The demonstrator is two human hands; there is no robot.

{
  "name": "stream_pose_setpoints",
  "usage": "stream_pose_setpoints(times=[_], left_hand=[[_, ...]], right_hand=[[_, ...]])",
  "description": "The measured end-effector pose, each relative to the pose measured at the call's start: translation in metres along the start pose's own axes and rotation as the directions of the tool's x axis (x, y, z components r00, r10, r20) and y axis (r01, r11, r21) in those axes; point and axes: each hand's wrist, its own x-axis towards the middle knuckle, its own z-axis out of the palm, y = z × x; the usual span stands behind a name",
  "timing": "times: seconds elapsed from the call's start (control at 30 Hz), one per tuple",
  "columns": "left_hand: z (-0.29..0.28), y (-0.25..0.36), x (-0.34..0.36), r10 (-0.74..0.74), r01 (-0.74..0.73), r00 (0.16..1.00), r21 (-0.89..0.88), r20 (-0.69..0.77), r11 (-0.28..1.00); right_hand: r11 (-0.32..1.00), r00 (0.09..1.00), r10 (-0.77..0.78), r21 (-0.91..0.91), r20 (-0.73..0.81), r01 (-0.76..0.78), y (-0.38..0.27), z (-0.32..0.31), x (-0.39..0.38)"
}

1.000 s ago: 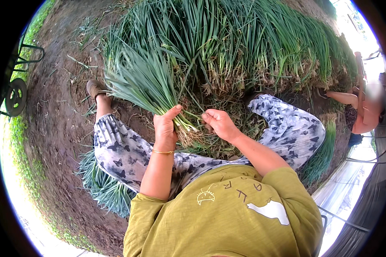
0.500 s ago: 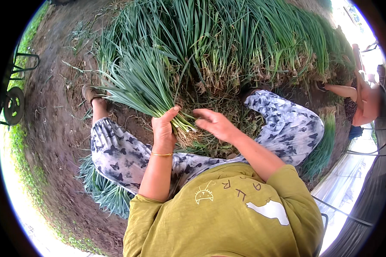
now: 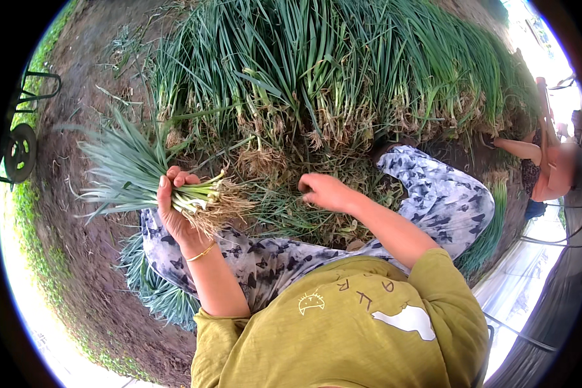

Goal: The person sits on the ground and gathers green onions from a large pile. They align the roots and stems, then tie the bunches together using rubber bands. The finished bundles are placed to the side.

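My left hand (image 3: 180, 204) is wrapped round a bunch of green onions (image 3: 126, 168), held over my left thigh. Their leaves fan out to the left, while the white stems and shaggy brown roots (image 3: 220, 207) stick out to the right of my fist. My right hand (image 3: 330, 193) is apart from the bunch, above the ground litter between my legs. Its fingers are curled together; whatever they may hold is hidden. Beyond both hands lies a long heap of green onions (image 3: 343, 71), roots toward me.
Loose leaves and trimmings (image 3: 291, 210) cover the ground between my legs. More onions lie beside my left leg (image 3: 158, 284) and my right leg (image 3: 488, 226). Another person (image 3: 553, 168) sits at the far right. A dark wheel (image 3: 21, 153) stands at the left edge.
My left hand has swung the bunch left and turned it, so the roots now point right. My right hand has drawn away from the roots, its fingers now curled in.
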Motion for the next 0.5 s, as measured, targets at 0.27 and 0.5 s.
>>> stream_pose_setpoints(times=[0.27,0.5], left_hand=[[-0.015,-0.007,0.009,0.107,-0.082,0.973,0.128,-0.203,0.988],[-0.017,-0.004,0.005,0.103,-0.044,0.953,0.207,-0.285,0.977]], right_hand=[[0.941,0.922,-0.005,-0.314,-0.387,-0.127,-0.007,0.004,0.113],[0.960,0.750,0.174,-0.280,0.638,0.016,-0.001,0.047,0.026]])
